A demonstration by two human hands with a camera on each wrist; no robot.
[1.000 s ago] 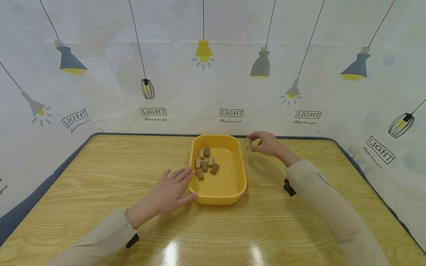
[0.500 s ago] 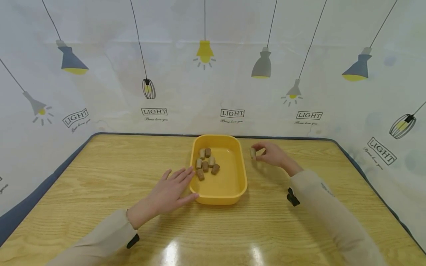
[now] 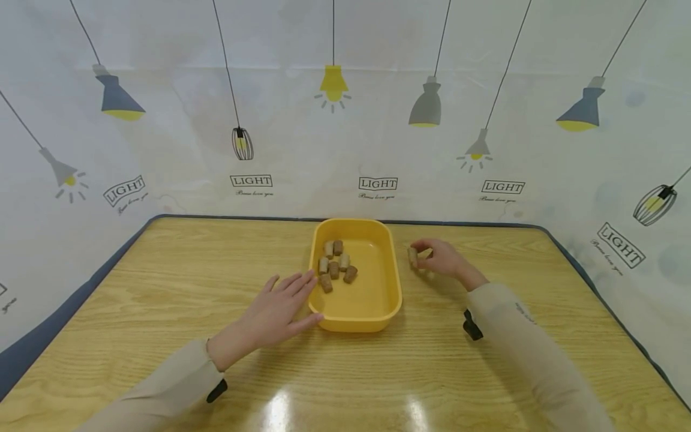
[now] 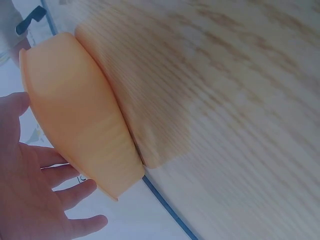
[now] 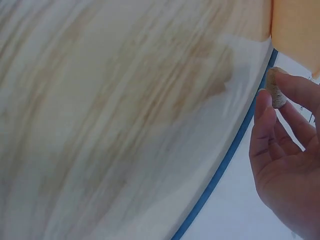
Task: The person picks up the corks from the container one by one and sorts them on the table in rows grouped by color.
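Observation:
A yellow plastic tub (image 3: 372,300) stands on the wooden table, with several short corks (image 3: 334,270), some pale and some darker brown, gathered in its left half. My left hand (image 3: 275,309) lies with straight, spread fingers against the tub's left rim; the left wrist view shows its fingertips at the outer edge. To the right of the tub, my right hand (image 3: 441,258) pinches one pale cork (image 3: 412,258) between thumb and fingers, close over the table. In the right wrist view that cork (image 5: 275,89) stands roughly upright between the fingertips.
The light wooden table (image 3: 189,270) has a dark blue edge strip along its back and sides. Behind it hangs a white backdrop (image 3: 302,132) printed with lamps and lettering. Both sleeves are beige, and each wrist carries a black strap (image 3: 472,326).
My right hand has come toward me and lower over the table, still pinching the cork. My left hand and the corks in the tub stay in place.

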